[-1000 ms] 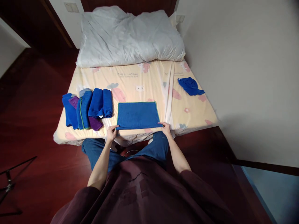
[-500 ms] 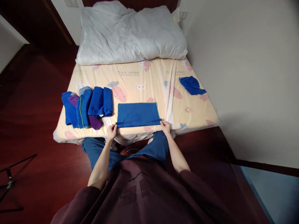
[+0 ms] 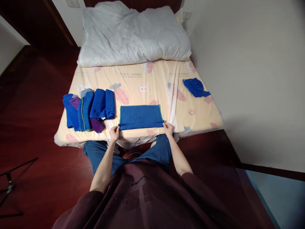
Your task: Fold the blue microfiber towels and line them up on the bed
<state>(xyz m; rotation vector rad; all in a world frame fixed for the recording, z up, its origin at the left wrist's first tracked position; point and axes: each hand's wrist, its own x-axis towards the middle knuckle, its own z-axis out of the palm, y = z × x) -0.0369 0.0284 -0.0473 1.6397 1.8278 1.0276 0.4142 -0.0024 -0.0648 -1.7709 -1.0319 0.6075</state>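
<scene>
A blue towel [image 3: 140, 115] with green edging lies spread at the front edge of the bed, its near side turned over into a narrow strip. My left hand [image 3: 114, 133] pinches the left end of that strip. At the opposite end my right hand [image 3: 168, 129] grips the near right corner between thumb and fingers. Left of the towel rests a group of folded towels [image 3: 97, 105], mostly blue, with purple and grey ones among them. Farther right lies a crumpled blue cloth [image 3: 196, 87].
A large white pillow [image 3: 135, 35] covers the head of the bed [image 3: 152, 82], whose sheet shows rabbits and carrots. The wall [image 3: 247, 79] runs along the right side. Thin black stand legs [image 3: 10, 187] are on the floor at the lower left.
Both hands have shifted very slightly away from me, with the towel's turned-over strip between them. The folded towels and crumpled cloth are where they were.
</scene>
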